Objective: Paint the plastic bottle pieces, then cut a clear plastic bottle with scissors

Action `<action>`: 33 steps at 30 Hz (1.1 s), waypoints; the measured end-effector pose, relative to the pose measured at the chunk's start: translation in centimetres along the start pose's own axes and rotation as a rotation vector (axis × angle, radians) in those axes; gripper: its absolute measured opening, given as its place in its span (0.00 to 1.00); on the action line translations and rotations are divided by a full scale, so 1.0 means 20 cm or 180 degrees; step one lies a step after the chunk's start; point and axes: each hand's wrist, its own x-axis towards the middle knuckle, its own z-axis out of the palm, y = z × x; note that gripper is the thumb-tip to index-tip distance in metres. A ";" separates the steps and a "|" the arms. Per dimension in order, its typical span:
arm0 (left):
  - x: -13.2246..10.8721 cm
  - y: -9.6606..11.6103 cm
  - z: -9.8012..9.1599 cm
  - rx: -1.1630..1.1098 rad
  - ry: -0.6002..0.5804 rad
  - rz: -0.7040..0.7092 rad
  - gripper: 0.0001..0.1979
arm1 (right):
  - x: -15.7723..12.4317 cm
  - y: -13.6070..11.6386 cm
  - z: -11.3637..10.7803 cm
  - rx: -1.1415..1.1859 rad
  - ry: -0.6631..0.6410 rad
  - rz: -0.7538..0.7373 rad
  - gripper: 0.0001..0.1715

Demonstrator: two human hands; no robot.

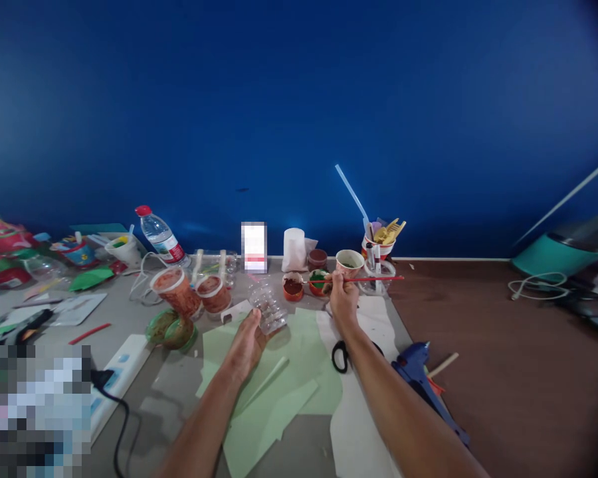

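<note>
- Head view, hands: the left hand [248, 342] is clamped on a clear ribbed plastic bottle [270, 307], just below the middle of the view; its see-through wall makes the far end hard to make out.
- The right hand [343, 300], well apart at the bottle's 3 o'clock, is closed on a red paintbrush [386, 279], its fingers partly hiding the handle.
- The brush's tip points to 9 o'clock, at a red-brown paint pot [293, 288] (whether it touches the rim, I cannot tell).
- At the bottle's 2 o'clock, beyond that pot, sit a green paint pot [319, 281], partly covered by the right hand, and a paper cup [349, 261].
- Green paper [264, 425] lies on the grey bench [159, 398] under the left hand.
- At 4 o'clock, black scissors [333, 358] show mainly their handle loops, the right forearm crossing them; a blue glue gun [418, 368] lies farther out.
- At 9 o'clock stands a paint-smeared cup [177, 295].
- At 8 o'clock a power strip [129, 358] runs into a pixelated patch, unreadable and cut off by the frame.
- At 11 o'clock another pixelated block hides its object.
</note>
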 end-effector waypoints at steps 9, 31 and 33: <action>0.00 0.00 -0.01 0.0102 -0.0056 0.0058 0.20 | 0.02 0.01 -0.01 -0.0048 0.0035 -0.0027 0.29; 0.02 0.00 -0.01 0.0075 -0.0047 0.0010 0.20 | 0.02 -0.05 -0.02 -0.0014 0.0171 0.0001 0.30; 0.01 0.00 -0.01 0.0067 -0.0028 -0.0002 0.20 | 0.01 -0.06 -0.02 -0.0003 0.0164 0.0004 0.29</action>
